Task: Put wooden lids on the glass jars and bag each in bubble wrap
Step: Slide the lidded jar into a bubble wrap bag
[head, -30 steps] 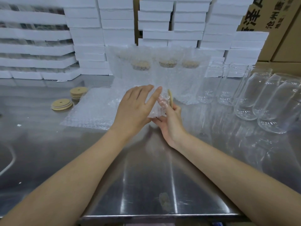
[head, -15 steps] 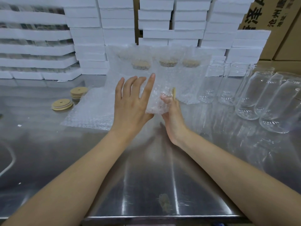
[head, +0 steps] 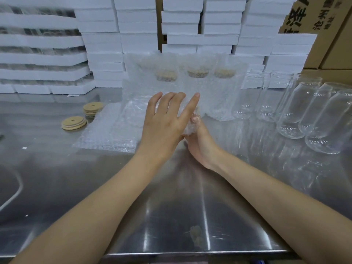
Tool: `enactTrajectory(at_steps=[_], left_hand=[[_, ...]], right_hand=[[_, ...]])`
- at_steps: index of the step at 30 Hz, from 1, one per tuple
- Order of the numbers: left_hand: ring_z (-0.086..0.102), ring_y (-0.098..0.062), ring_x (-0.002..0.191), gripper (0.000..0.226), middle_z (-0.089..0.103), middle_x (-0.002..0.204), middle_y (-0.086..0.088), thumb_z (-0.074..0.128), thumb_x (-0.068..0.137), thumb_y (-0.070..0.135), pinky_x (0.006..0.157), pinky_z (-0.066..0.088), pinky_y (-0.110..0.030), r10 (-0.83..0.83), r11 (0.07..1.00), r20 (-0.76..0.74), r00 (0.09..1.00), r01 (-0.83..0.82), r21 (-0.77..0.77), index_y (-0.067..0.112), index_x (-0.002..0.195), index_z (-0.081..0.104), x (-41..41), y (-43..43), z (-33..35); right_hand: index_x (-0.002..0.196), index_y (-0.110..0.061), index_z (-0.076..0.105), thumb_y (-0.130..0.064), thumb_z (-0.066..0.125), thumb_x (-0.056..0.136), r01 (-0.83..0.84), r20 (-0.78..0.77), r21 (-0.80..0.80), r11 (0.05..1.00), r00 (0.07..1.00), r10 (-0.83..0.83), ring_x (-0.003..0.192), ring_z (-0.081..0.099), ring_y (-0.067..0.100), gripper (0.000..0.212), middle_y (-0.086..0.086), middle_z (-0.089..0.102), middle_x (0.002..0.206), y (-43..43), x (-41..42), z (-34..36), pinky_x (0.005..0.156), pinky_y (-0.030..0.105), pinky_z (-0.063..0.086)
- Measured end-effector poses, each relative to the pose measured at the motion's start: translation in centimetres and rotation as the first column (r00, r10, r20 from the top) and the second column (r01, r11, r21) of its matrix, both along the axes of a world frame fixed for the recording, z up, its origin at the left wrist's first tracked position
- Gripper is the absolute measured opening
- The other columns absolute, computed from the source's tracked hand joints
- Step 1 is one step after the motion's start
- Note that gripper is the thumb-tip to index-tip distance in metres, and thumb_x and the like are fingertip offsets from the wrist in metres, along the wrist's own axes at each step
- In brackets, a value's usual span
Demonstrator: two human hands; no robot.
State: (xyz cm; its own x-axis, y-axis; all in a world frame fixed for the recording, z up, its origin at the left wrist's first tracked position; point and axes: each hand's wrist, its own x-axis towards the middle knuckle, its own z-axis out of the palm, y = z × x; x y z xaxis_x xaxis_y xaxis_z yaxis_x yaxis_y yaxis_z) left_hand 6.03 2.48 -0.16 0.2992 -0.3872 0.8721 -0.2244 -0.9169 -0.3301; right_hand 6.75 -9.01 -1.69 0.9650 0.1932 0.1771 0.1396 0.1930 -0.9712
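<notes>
- Left hand point(head: 164, 126) has opened up over the last second. Its fingers were bent over the bag; they're now straight and fanned, tips pointing up and away from you.
- Left fingers point(head: 190, 106) are apart and lie flat against the near side of the bagged jar point(head: 188, 129), with no curl round it.
- Right hand point(head: 202, 147) sits low and to the right of it. Its fingertips point(head: 195, 119) are curled up into the bubble wrap and pinch it. The rest of that grip is behind your left hand, so I can't tell more.
- Bagged jar is sandwiched between your two hands over the middle of the steel table point(head: 171, 210), mostly hidden by the left hand.
- Just behind it, three wrapped jars point(head: 198, 80) stand upright in a row, with their wooden tops showing through the wrap.
- Right of that row is a cluster of bare glass jars point(head: 297, 111), upright.
- Left of your left hand, a flat pile of bubble-wrap bags point(head: 108, 134) lies on the table.
- Further left are two short lid stacks point(head: 74, 123), just beside each other.
- Along the back are stacked white foam boxes point(head: 137, 35), with cardboard cartons point(head: 320, 20) at the right rear.
</notes>
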Motion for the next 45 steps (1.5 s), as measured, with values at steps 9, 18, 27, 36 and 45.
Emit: enactTrajectory(at_steps=[9, 18, 27, 36, 45], left_hand=[[0.051, -0.027, 0.117, 0.091, 0.054, 0.128, -0.011, 0.08, 0.066, 0.044, 0.097, 0.039, -0.039, -0.233, 0.896, -0.016, 0.972, 0.208, -0.392, 0.02, 0.141, 0.035, -0.1, 1.4, 1.8], [0.062, -0.009, 0.11, 0.088, 0.061, 0.118, 0.003, 0.077, 0.06, 0.045, 0.1, 0.048, -0.032, -0.869, -0.168, 0.208, 0.448, 0.127, -0.978, 0.012, 0.131, 0.037, -0.8, 1.0, 3.3], [0.067, -0.023, 0.103, 0.025, 0.073, 0.102, -0.004, 0.05, 0.099, 0.028, 0.096, 0.051, -0.042, -0.898, -0.18, 0.212, 0.385, 0.118, -0.977, 0.019, 0.095, 0.073, -0.6, 1.2, 3.3], [0.054, -0.001, 0.121, 0.057, 0.058, 0.132, 0.012, 0.016, 0.098, 0.056, 0.111, 0.037, -0.032, -0.948, -0.208, 0.22, 0.231, 0.076, -0.975, 0.025, 0.129, 0.052, 0.5, 3.1, 4.7], [0.061, -0.01, 0.114, 0.056, 0.066, 0.121, 0.002, 0.069, 0.076, 0.031, 0.104, 0.045, -0.033, -0.951, 0.17, -0.141, 0.275, 0.082, -0.982, 0.012, 0.127, 0.055, 0.6, 1.9, 1.8]], right_hand=[[0.121, -0.026, 0.046, -0.056, 0.049, 0.08, 0.19, 0.398, -0.091, 0.978, 0.907, -0.139, 0.118, 0.049, -0.001, 0.05, -0.007, 0.051, 0.124, -0.3, 0.1, 0.6, 0.1, 0.019, 0.037], [0.132, -0.036, 0.027, -0.052, 0.059, 0.077, 0.241, 0.501, -0.184, 0.953, 0.857, -0.121, 0.125, 0.031, -0.023, 0.066, -0.025, 0.03, 0.138, -0.9, 0.3, -0.2, 0.098, 0.003, 0.029], [0.129, -0.012, 0.052, -0.054, 0.076, 0.065, 0.274, 0.491, -0.31, 0.91, 0.866, -0.094, 0.113, 0.06, 0.001, 0.08, -0.01, 0.063, 0.12, -1.0, 0.7, -1.7, 0.096, 0.022, 0.047], [0.141, -0.031, 0.022, -0.044, 0.078, 0.064, 0.319, 0.478, -0.254, 0.913, 0.862, -0.168, 0.137, 0.036, 0.013, 0.096, 0.002, 0.033, 0.146, -1.0, 0.9, -1.0, 0.115, 0.037, 0.035], [0.147, -0.016, 0.035, -0.081, 0.069, 0.057, 0.214, 0.216, 0.032, 0.976, 0.952, -0.216, 0.14, 0.039, 0.024, 0.115, 0.007, 0.04, 0.152, -1.9, 1.6, 0.9, 0.115, 0.051, 0.032]])
